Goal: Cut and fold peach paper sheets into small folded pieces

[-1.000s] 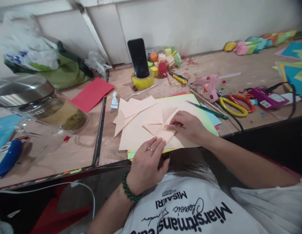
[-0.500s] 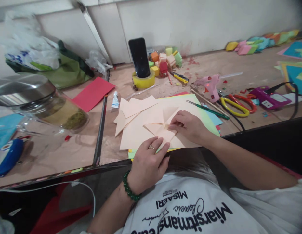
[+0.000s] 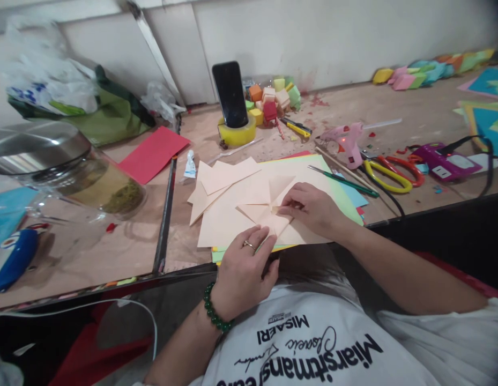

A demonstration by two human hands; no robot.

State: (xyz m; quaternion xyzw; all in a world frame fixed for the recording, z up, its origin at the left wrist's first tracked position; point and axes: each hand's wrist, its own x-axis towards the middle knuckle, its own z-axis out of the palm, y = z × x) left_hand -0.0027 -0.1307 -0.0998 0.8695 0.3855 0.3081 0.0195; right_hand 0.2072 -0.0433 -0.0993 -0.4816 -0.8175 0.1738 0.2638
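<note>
A cream folded paper piece with pointed flaps lies on a cream sheet, which tops a stack of coloured paper. My right hand pinches a flap near the middle of the folded paper, its thumb and fingers pressed together. Along the stack's near edge, my left hand has its fingers spread, the tips resting at the lower edge of the folded paper. Other cream folded pieces overlap at the upper left of the sheet. A green craft knife lies across the stack's right side.
A pink glue gun, yellow-handled scissors and a purple device are at the right. Behind stand a phone in a yellow tape roll and small paper boxes. A glass jug stands left.
Both hands keep nearly the same places. My left fingers have shifted very slightly at the near edge of the folded paper; my right hand still pinches the flap.
</note>
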